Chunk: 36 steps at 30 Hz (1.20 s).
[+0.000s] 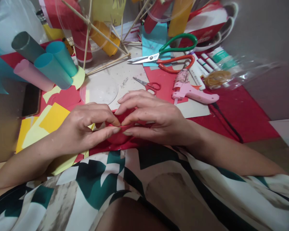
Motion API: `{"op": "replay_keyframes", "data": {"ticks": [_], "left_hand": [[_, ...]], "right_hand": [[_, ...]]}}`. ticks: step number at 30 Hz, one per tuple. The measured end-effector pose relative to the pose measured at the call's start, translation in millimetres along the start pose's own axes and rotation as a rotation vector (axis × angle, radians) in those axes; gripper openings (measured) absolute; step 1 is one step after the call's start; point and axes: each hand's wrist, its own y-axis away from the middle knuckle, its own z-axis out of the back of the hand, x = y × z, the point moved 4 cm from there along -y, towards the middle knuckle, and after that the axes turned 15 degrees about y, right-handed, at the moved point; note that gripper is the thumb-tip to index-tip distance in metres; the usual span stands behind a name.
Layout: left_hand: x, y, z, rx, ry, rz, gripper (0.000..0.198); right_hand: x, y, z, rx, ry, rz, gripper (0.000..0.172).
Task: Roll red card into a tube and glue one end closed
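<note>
Between my two hands is a piece of red paper [119,136], curved like a short tube or cup. My left hand [88,123] pinches its upper edge between thumb and forefinger. From the other side, my right hand [156,118] pinches the same edge, its other fingers arched over the paper. The fingertips of both hands almost meet, and they hide much of the red paper. Just beyond my hands lie small red-handled scissors [150,86] and a clear round plastic lid [100,89].
Large scissors [163,54] and a pink glue gun [195,93] with a black cord lie to the right. Paper tubes [54,69] stand at the left near a phone [31,100]. A stick frame [106,35] rises at the back. Yellow paper [54,117] lies beside my left hand.
</note>
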Motion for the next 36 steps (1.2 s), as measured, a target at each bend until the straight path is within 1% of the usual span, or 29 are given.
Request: {"op": "replay_keyframes", "data": {"ticks": [3,9,18,23,30,36], "left_hand": [[1,1,-0.4,0.005,-0.046,-0.001,0.005],[2,5,6.9,-0.068,-0.059,0.018,0.01],[2,4,5.5,-0.06,-0.019,0.003,0.004],[3,4,5.1,-0.073,0.013,0.061,0.007],[3,2,0.8,-0.036,0.036,0.072,0.008],[3,1,-0.2,-0.005,0.008,0.055,0.008]], "right_hand": [[1,0,0,-0.022,0.015,0.015,0.01],[0,0,6,-0.026,0.034,-0.006,0.009],[0,-1,6,-0.029,0.046,-0.006,0.009],[0,0,4,-0.023,0.036,-0.012,0.006],[2,0,-4,-0.078,0.031,0.017,0.011],[4,-1,-5,-0.074,0.056,0.018,0.013]]}}
